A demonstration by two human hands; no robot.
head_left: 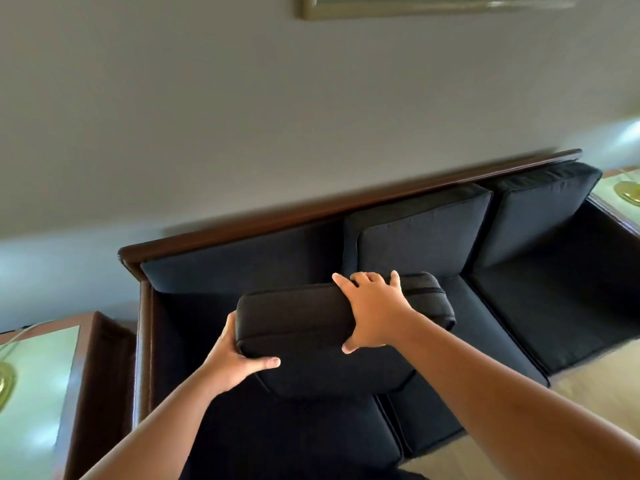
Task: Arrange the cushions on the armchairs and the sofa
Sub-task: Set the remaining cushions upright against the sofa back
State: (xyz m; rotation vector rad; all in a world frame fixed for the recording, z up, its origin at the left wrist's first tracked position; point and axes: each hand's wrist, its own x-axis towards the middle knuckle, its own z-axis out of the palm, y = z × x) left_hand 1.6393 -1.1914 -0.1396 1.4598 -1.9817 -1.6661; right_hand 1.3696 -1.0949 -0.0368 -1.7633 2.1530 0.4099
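- The left hand (235, 355) grips the lower left corner of the cushion (304, 327), thumb across the front face and fingers hidden behind. This likely bears the weight and steers the bottom edge.
- The right hand (374, 310) clasps the top edge, fingers curled over it and thumb on the front, which gives control of the tilt.
- The cushion is held off the sofa (311, 209), roughly upright with its zip edge on top, above the left seat and in front of the left backrest.
- The seat cushions (294, 438) lie flat in their places below it.
- Two back cushions (422, 237) stand against the middle and right of the backrest. The left place shows only the flat back, so the held cushion is probably meant for that gap.
- A wooden table (41, 375) stands beside the sofa's left end, with a brass lamp base (5, 379) on it.
- Behind the sofa is a plain wall (207, 116), with a picture frame (415, 5) at its top.
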